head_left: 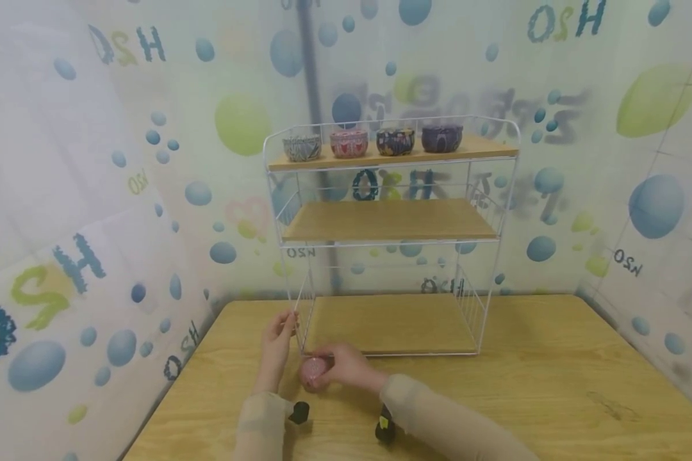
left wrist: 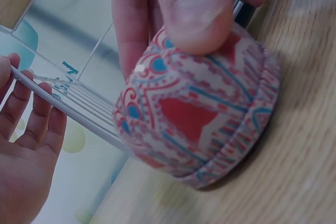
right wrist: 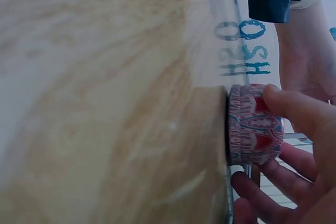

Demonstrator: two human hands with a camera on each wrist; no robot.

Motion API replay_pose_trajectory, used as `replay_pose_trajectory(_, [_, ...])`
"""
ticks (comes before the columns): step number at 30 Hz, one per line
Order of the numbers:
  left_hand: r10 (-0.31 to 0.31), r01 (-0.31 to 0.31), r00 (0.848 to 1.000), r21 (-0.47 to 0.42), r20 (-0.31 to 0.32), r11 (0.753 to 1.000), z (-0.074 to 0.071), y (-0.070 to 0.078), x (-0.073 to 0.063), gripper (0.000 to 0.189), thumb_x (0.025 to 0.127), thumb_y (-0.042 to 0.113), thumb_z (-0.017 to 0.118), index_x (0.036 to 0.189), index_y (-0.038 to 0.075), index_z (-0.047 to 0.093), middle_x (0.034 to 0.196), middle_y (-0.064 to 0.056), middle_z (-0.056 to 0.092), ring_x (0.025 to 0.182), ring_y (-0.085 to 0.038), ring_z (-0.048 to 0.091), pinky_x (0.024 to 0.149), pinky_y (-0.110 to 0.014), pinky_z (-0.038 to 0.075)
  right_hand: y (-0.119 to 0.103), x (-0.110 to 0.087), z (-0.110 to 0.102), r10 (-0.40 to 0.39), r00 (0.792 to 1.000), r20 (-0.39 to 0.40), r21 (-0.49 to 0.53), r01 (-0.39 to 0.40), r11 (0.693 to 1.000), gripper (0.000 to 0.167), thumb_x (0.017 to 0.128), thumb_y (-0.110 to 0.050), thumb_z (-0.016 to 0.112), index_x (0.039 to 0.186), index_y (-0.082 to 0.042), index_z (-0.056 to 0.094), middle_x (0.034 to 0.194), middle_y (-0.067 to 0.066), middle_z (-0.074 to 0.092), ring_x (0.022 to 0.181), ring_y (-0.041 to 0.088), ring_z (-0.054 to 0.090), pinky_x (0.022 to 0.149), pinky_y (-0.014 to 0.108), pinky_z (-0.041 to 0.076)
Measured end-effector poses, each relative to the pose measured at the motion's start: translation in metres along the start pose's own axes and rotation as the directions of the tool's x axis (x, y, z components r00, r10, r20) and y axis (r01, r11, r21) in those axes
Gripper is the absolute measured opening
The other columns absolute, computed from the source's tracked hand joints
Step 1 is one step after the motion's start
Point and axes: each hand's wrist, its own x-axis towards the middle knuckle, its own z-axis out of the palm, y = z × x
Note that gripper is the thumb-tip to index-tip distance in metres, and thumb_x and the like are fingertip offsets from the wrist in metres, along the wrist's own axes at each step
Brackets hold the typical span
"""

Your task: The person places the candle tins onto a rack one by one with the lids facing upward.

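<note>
My right hand [head_left: 348, 366] holds a small round pink tin [head_left: 314, 372] low over the tabletop, just in front of the rack's lower left corner. Red, white and blue patterns cover the tin [left wrist: 194, 114], and its rimmed edge faces the wood. In the right wrist view, the thumb lies on one side of the tin [right wrist: 254, 124] with fingers on the other. My left hand [head_left: 277, 339] grips the white wire side of a three-tier shelf rack [head_left: 392, 353], thumb and fingers about the wire [left wrist: 58, 103].
Several small patterned tins, among them a pink one [head_left: 348, 144] and a dark purple one [head_left: 441, 138], stand in a row on the top wooden shelf [head_left: 490, 147]. The middle shelf [head_left: 392, 219] and bottom shelf [head_left: 386, 323] are bare boards. A wooden table [head_left: 553, 384] carries the rack; printed curtains surround it.
</note>
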Motion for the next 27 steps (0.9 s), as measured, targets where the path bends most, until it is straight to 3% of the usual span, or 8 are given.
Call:
replay_pose_trajectory(6, [0.015,-0.014,1.000,0.019,-0.023,1.000,0.000,-0.007,-0.001,0.034,0.101,0.027,0.053,0.117,-0.002,0.060,0.117,-0.024,0.059,0.105,-0.040,0.058,0.092,-0.045,0.042,-0.006,0.000,-0.003,-0.002,0.997,0.074,-0.036,0.004,0.999,0.062,0.066,-0.019,0.087,0.123,-0.009,0.065,0.104,-0.007,0.067,0.088,0.004,0.059,0.075,0.022,0.049])
replay_pose_trajectory(14, [-0.023,0.024,1.000,0.016,-0.010,1.000,-0.001,-0.008,-0.002,0.037,0.101,0.030,0.052,0.121,-0.001,0.058,0.122,-0.023,0.058,0.109,-0.044,0.054,0.097,-0.052,0.038,-0.014,0.001,-0.001,0.013,0.993,0.115,-0.113,0.000,0.994,0.072,0.063,-0.021,0.089,0.128,-0.009,0.061,0.108,-0.005,0.066,0.090,0.004,0.058,0.079,0.022,0.048])
replay_pose_trajectory(23, [-0.037,0.037,0.999,0.017,0.033,0.999,-0.001,0.019,-0.010,0.033,0.102,0.020,0.050,0.122,-0.005,0.056,0.123,-0.023,0.058,0.111,-0.044,0.054,0.096,-0.059,0.038,-0.012,0.003,0.003,0.017,0.996,0.092,-0.168,-0.002,0.986,0.076,0.059,-0.024,0.091,0.128,-0.010,0.061,0.108,-0.004,0.067,0.089,0.004,0.059,0.076,0.021,0.049])
replay_pose_trajectory(27, [-0.037,0.036,0.999,0.012,0.017,0.999,-0.001,0.013,-0.005,0.032,0.102,0.023,0.051,0.120,-0.003,0.058,0.122,-0.022,0.059,0.110,-0.042,0.055,0.096,-0.055,0.038,-0.011,0.006,0.004,0.015,0.996,0.086,-0.162,-0.001,0.987,0.074,0.059,-0.023,0.091,0.127,-0.011,0.063,0.105,-0.006,0.067,0.086,0.003,0.059,0.074,0.020,0.049])
